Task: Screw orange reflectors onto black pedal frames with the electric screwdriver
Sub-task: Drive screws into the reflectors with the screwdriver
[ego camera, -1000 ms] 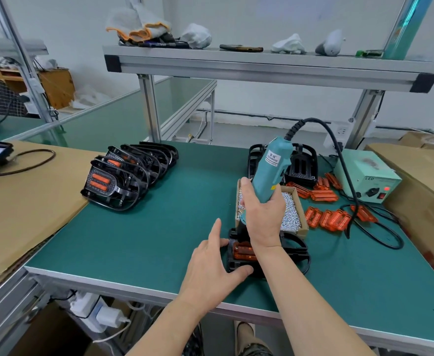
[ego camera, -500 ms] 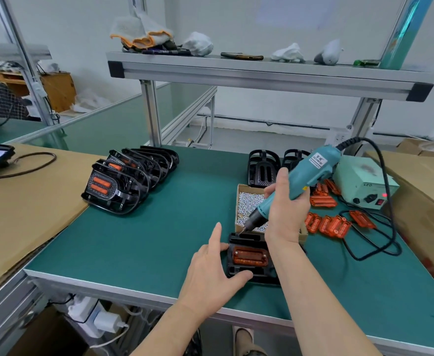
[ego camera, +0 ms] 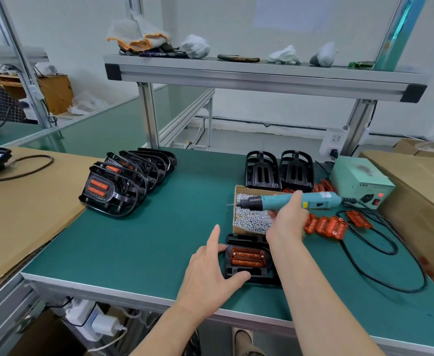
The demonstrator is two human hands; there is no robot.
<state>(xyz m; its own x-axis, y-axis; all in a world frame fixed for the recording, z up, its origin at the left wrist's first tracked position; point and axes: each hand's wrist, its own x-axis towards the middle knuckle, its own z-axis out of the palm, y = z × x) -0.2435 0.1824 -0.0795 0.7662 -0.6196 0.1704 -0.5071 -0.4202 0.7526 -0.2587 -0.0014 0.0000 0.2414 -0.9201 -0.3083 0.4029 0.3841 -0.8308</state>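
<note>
Small open cardboard box (ego camera: 246,230) is sitting on the green table (ego camera: 159,240), holding a heap of silver screws (ego camera: 251,219). Nothing else is showing in the box.

Right hand (ego camera: 287,222) is gripping the teal electric screwdriver (ego camera: 313,200), fingers curled round its body. Tool is lying roughly level, bit pointing left and hovering over the screws at the box's far left side; can't tell if the bit is touching them. Black cable (ego camera: 380,253) is running from the tool's rear in loops across the table toward the pale green control box (ego camera: 359,179).

Black pedal frame (ego camera: 239,272) is lying flat just in front of the box, near the table's front edge, with an orange reflector (ego camera: 248,257) sitting in its middle. Left hand (ego camera: 210,276) is bracing it from the left: fingers spread, index finger stretching straight along the frame's left side, thumb pressing on its near left corner. Right forearm is crossing over the frame's right side.

Loose reflectors (ego camera: 326,226) are lying just right of the box. Two bare pedal frames (ego camera: 278,170) are standing behind it. A row of finished pedals (ego camera: 123,181) is leaning together well to the left.
</note>
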